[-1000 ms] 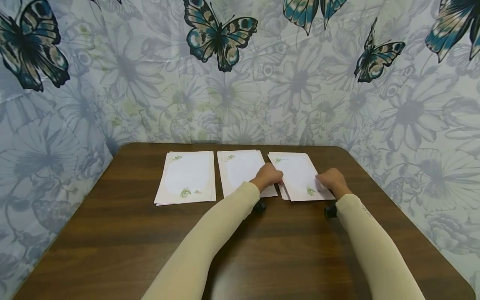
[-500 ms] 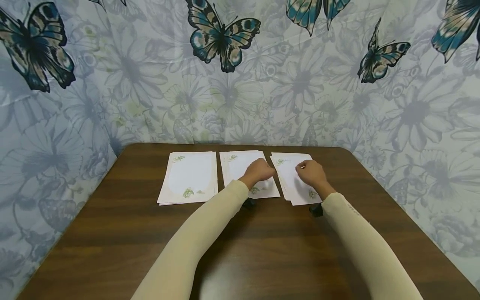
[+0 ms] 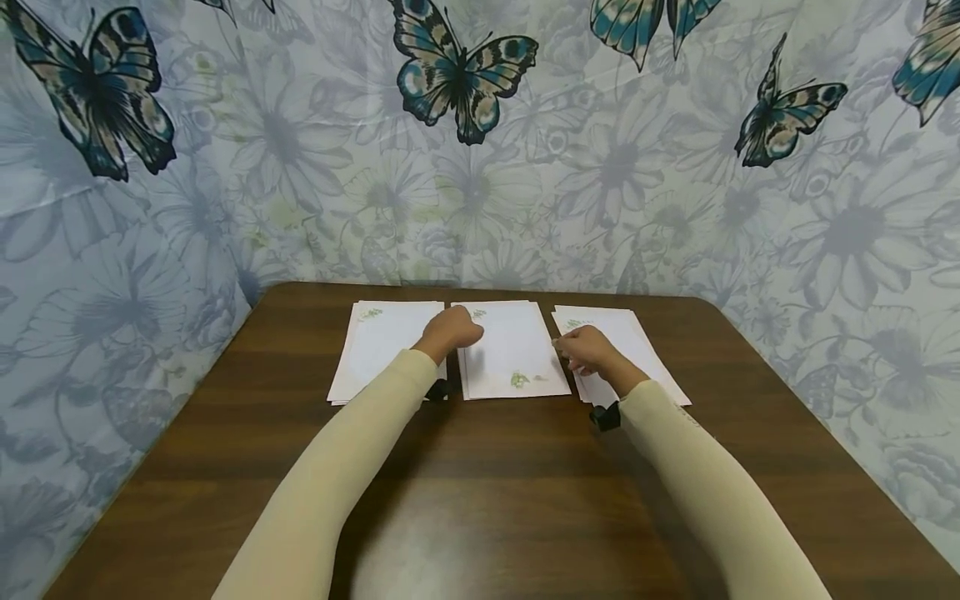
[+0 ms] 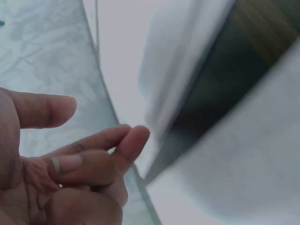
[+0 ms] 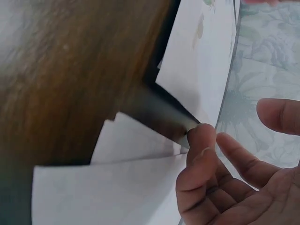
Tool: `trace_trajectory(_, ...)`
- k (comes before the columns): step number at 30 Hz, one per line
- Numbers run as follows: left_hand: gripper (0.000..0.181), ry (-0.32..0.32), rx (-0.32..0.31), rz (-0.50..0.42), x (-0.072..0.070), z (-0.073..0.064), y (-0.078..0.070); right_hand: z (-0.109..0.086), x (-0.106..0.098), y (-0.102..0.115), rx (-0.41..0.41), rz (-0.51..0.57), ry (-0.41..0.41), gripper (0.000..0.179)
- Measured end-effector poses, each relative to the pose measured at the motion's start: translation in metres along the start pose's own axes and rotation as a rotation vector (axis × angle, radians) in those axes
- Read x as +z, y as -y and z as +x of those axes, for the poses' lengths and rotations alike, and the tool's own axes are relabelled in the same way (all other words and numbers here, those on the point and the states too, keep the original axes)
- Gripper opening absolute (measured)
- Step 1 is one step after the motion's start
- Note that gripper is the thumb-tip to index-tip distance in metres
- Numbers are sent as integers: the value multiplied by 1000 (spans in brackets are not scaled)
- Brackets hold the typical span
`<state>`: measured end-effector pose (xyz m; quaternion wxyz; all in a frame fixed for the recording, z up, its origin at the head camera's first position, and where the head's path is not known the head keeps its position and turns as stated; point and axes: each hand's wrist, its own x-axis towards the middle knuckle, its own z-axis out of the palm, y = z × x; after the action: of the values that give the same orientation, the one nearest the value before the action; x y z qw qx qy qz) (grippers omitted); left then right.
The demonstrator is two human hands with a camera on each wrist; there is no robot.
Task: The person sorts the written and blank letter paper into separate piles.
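Three stacks of white paper sheets with small green prints lie side by side: a left stack, a middle stack and a right stack. My left hand hovers between the left and middle stacks. In the left wrist view, the thumb of this left hand is spread from loosely bent fingers, and nothing is held. Over the left edge of the right stack is my right hand. In the right wrist view, bent fingers of the right hand reach the sheets' edges, thumb apart.
All the paper lies on the far part of a brown wooden table. Behind the table hangs a pale floral cloth backdrop with butterflies on it. Strips of wood show between the stacks.
Both hands have moved left. The left hand went from the right stack across the middle one; the right hand left the right stack's right edge for its left edge. The view turned slightly.
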<state>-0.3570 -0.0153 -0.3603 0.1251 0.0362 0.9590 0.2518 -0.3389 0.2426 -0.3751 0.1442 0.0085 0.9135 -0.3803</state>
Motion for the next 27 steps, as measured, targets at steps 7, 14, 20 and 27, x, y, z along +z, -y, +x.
trace_trajectory(7, 27, -39, -35, 4, 0, -1, 13, 9, 4, 0, 51, 93, 15, 52)
trace_trajectory(14, 28, -52, -49, -6, -2, -3, 14, 8, 8, 5, 17, 212, -90, 45)
trace_trajectory(20, 30, -81, -35, -20, 0, -2, 18, 11, 16, 7, -8, 294, -131, 41)
trace_trajectory(27, 35, -120, -36, -51, 1, 3, 30, 12, 20, 11, -7, 248, -178, 44)
